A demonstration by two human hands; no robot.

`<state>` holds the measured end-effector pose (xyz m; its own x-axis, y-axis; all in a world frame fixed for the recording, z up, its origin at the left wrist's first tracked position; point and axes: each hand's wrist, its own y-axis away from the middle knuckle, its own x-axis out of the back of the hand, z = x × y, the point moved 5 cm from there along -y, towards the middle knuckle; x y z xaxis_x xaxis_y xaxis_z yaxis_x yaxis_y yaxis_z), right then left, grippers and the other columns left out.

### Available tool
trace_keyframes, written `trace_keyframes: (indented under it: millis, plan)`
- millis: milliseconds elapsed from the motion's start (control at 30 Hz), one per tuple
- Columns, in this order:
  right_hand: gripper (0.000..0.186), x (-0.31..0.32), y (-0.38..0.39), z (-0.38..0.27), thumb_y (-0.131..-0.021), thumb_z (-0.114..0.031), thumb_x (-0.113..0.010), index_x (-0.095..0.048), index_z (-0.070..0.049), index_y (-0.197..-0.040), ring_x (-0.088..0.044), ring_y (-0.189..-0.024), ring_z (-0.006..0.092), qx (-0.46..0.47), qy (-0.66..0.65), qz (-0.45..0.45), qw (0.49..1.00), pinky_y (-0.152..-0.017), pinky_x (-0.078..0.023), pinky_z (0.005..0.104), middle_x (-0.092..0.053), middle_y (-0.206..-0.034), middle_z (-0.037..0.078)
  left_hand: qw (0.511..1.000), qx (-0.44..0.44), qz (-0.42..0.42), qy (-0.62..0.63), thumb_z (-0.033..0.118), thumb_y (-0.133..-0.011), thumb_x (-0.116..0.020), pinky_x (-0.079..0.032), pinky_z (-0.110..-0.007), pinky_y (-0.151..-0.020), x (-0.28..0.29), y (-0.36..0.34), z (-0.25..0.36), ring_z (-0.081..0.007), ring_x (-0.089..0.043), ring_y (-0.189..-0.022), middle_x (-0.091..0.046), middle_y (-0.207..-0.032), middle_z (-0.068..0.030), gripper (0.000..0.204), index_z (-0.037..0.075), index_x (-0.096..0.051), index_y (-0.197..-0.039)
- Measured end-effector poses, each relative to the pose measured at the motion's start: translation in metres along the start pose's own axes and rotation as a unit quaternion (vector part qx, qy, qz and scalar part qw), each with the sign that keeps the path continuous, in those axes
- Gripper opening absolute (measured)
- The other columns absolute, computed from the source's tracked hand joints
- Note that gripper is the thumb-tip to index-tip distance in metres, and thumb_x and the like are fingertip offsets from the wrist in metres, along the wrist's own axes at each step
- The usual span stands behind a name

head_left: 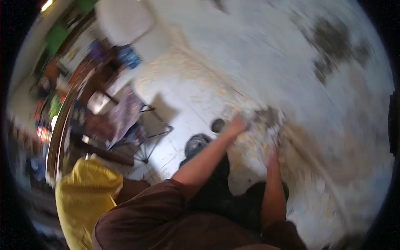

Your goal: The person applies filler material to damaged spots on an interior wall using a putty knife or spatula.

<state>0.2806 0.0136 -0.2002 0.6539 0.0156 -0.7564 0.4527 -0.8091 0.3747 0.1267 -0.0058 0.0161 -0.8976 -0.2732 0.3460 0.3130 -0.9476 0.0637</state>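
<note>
Both my arms reach forward, low toward the foot of a pale, patchy wall (pixel 266 54). My left hand (pixel 238 125) looks closed like a fist beside a rough grey patch (pixel 268 117) at the wall's base; motion blur hides what it holds. Just to the right and nearer to me, my right hand (pixel 272 157) is closed around something pale that sticks up toward the grey patch, too smeared to name. Crumbs and flakes lie around both hands. A small dark round container (pixel 217 125) stands on the floor left of my left hand.
A folding stool with a patterned seat (pixel 127 110) stands at the left. Yellow cloth (pixel 85 196) hangs beside my left side. Cluttered furniture, a blue object (pixel 129 56) and a large white rounded piece (pixel 125 21) are farther back. Debris is scattered over the tiled floor (pixel 189 110).
</note>
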Motion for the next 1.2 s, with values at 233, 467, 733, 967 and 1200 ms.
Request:
trace_keyframes:
  millis: [233, 467, 733, 967, 1200]
  plan:
    - [0.019, -0.071, 0.057, -0.058, -0.093, -0.026, -0.05, -0.051, -0.016, -0.109, -0.045, -0.053, 0.011, 0.046, -0.032, -0.009, 0.998, -0.043, -0.036, 0.0261, -0.051, -0.076, -0.001, 0.966, 0.048, -0.134, 0.214, 0.029, -0.096, -0.048, -0.032, -0.023, -0.042, -0.059, -0.023, -0.007, -0.0103, -0.042, -0.045, -0.06, -0.068, -0.0106, 0.027, 0.002, -0.051, -0.097]
    - [0.014, -0.051, 0.078, -0.059, -0.094, -0.022, -0.045, -0.047, -0.015, -0.106, -0.043, -0.052, 0.0116, 0.071, -0.075, -0.014, 0.995, -0.043, -0.036, 0.0273, -0.047, -0.073, 0.001, 0.985, -0.061, -0.102, 0.128, 0.029, -0.098, -0.045, -0.035, -0.024, -0.044, -0.062, -0.03, 0.021, -0.0104, -0.047, -0.049, -0.062, -0.071, -0.0111, 0.028, 0.002, -0.053, -0.095]
    - [0.012, -0.056, 0.089, -0.056, -0.092, -0.02, -0.047, -0.046, -0.012, -0.101, -0.041, -0.049, 0.0102, 0.033, -0.091, -0.031, 0.995, -0.04, -0.034, 0.0244, -0.045, -0.069, 0.002, 0.725, -0.507, -0.156, -0.439, 0.005, -0.077, -0.059, -0.049, -0.042, -0.077, -0.068, -0.021, 0.018, -0.0344, -0.059, -0.091, -0.058, -0.108, -0.0154, 0.059, 0.02, -0.048, -0.133]
    - [0.012, -0.058, 0.087, -0.057, -0.091, -0.019, -0.047, -0.043, -0.014, -0.081, -0.034, -0.037, 0.0083, 0.04, -0.104, -0.02, 0.994, -0.03, -0.027, 0.0242, -0.041, -0.061, -0.001, 0.579, -0.558, -0.224, -0.551, 0.001, -0.074, -0.056, -0.046, -0.043, -0.089, -0.05, -0.031, -0.011, -0.0345, -0.055, -0.101, -0.05, -0.118, -0.0194, 0.069, 0.022, -0.04, -0.138]
    - [0.011, -0.03, 0.068, -0.075, -0.092, -0.023, -0.047, -0.045, -0.014, -0.086, -0.037, -0.041, 0.012, 0.127, -0.081, -0.058, 0.987, -0.033, -0.029, 0.0277, -0.043, -0.063, 0.0, 0.81, -0.403, -0.179, -0.387, 0.009, -0.086, -0.052, -0.05, -0.037, -0.075, -0.005, -0.027, -0.006, -0.0317, -0.06, -0.081, -0.057, -0.105, -0.0172, 0.034, 0.008, -0.057, -0.12]
